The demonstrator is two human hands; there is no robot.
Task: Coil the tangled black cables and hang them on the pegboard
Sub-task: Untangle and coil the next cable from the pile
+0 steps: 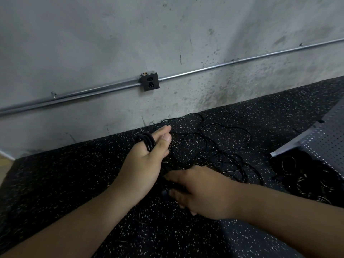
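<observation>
Loops [146, 141] round the straight-fingered left hand [143, 164] could slip off if the right hand [202, 190], pinching cable [186, 114], jerks a snag

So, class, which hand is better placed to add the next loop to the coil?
Probably the right hand: it rests at the loose cable on the mat, while the left hand carries the coil round its fingers.

we're seeing black cables [148, 143] on a black mat [74, 174] flecked white, a blotchy grey wall [111, 34], a silvery pipe [260, 56], and at the mat's right edge a grey pegboard [327, 138] dotted with holes.
</observation>
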